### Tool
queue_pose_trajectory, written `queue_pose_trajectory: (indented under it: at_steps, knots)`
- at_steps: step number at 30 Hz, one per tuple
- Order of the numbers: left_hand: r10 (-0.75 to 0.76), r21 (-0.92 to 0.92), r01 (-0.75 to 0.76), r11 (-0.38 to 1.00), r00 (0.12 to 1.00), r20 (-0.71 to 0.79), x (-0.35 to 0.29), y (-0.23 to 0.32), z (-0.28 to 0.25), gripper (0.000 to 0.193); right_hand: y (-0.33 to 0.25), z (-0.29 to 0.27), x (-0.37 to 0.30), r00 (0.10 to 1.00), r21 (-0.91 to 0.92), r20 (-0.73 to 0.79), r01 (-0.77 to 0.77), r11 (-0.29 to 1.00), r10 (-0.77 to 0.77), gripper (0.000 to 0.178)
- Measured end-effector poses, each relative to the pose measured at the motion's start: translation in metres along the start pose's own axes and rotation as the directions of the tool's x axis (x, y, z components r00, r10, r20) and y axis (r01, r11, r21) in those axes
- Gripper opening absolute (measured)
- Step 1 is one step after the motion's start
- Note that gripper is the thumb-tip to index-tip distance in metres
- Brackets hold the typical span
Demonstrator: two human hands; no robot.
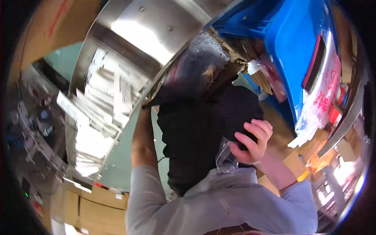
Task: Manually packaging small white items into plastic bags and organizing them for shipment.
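My right hand (254, 141) is raised in front of a black cloth (196, 133) that spreads over my lap. Its fingers are curled, and a crumpled piece of clear plastic film (226, 157) sits against the thumb, apparently pinched there. My left forearm (145, 133) reaches up along the cloth's left side. The left hand itself is hidden behind the dark edge at the cloth's top, so its fingers do not show. Just beyond the cloth lies a worn, frayed grey surface (199, 58).
A metal tray (145, 29) with stacks of white paper slips (103, 94) stands at the left. On the right is a blue plastic bin (290, 47), with a printed plastic bag (323, 94) over its side. Cardboard boxes (100, 209) are at the lower left.
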State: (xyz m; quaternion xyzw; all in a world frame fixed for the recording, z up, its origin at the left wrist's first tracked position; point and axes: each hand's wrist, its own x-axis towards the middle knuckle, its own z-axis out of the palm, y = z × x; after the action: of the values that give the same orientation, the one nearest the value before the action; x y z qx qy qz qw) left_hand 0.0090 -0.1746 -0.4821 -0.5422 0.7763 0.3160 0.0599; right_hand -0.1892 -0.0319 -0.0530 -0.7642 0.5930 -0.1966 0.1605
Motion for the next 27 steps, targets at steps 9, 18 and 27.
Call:
queue_pose_trajectory:
  at_steps: [9,18,27]
  knots:
    - [0.255,-0.05,-0.256,0.965,0.967,-0.028,-0.015,0.013,-0.003,0.046,0.001,0.003,-0.002,0.997,-0.008,-0.078,0.009,1.0,-0.01,0.026]
    - [0.461,-0.189,-0.465,0.865,0.885,-0.065,-0.037,0.018,0.019,0.043,-0.008,0.003,0.0,0.997,-0.042,-0.076,-0.034,0.999,0.031,0.023]
    - [0.421,-0.353,-0.445,0.823,0.895,-0.147,-0.025,0.005,0.059,0.041,-0.027,0.0,-0.024,0.997,-0.155,-0.076,-0.035,0.987,0.024,0.019]
